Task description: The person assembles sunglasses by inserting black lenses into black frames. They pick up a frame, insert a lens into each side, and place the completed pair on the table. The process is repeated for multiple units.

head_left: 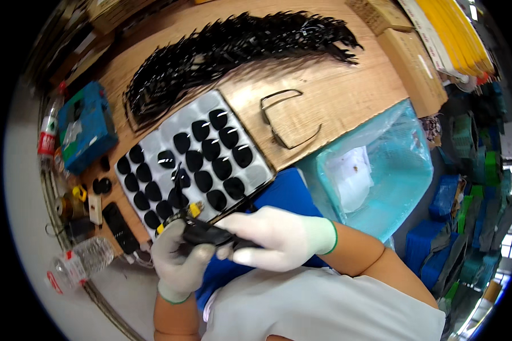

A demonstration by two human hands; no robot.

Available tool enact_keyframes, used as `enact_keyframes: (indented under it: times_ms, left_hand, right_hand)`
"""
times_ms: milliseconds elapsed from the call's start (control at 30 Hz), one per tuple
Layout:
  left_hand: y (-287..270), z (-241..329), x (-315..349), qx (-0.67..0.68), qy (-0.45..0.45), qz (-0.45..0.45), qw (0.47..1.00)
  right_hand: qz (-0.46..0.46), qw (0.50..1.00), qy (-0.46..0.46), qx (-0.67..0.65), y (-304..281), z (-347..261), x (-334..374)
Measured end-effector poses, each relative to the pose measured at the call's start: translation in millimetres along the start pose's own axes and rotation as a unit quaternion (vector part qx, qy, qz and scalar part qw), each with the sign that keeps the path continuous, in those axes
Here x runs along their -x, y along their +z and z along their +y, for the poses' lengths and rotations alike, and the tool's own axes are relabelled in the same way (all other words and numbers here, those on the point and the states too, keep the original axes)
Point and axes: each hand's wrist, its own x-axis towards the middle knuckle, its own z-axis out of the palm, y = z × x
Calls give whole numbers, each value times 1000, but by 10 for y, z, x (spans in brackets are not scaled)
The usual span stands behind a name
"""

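Both my hands wear white gloves with green cuffs and meet in front of my body, over the near edge of a lens tray (170, 133). Between them is a pair of black sunglasses (202, 232). My left hand (181, 264) grips one side with thumb and fingers. My right hand (279, 237) closes on the other side, its thumb and forefinger pressed to the dark piece. A small tool with yellow parts (195, 209) shows just beyond my left fingers; whether that hand holds it too is unclear. Several dark lenses (194, 161) lie in the tray.
A long row of black glasses frames (227, 48) lines the far table, with a single frame (279, 128) nearer. On the right stands a plastic-lined turquoise basket (404, 165). A blue box (88, 128), a phone (120, 227) and a plastic bottle (88, 258) lie left.
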Motion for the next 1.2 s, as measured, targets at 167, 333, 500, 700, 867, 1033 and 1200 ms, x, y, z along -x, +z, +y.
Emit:
enact_keyframes:
  times_ms: [167, 333, 500, 700, 867, 1033, 1200]
  left_hand:
    - [-262, -275, -429, -50, -84, 0, 995]
    - [-1137, -763, -2007, -159, 33, 244, 956]
    - [-2036, -1526, -3006, 85, -221, 206, 949]
    - [-1631, -1268, -3025, 55, -267, 213, 938]
    - [-1897, -1390, -3006, 130, -237, 147, 952]
    - [-1778, -1252, -2902, 177, -223, 214, 935]
    - [-1648, -621, -2446, 170, -50, 279, 944]
  right_hand:
    - [84, 948, 95, 294, -212, 143, 43]
    - [362, 741, 280, 491, -1207, 778, -12]
    - [296, 749, 362, 469, -1403, 1214, -400]
    - [380, 650, 139, 643, -1208, 1270, -213]
    - [242, 821, 73, 512, -377, 891, -333]
    - [184, 778, 212, 562, -15, 983, -409]
    - [215, 815, 220, 491, -49, 934, -366]
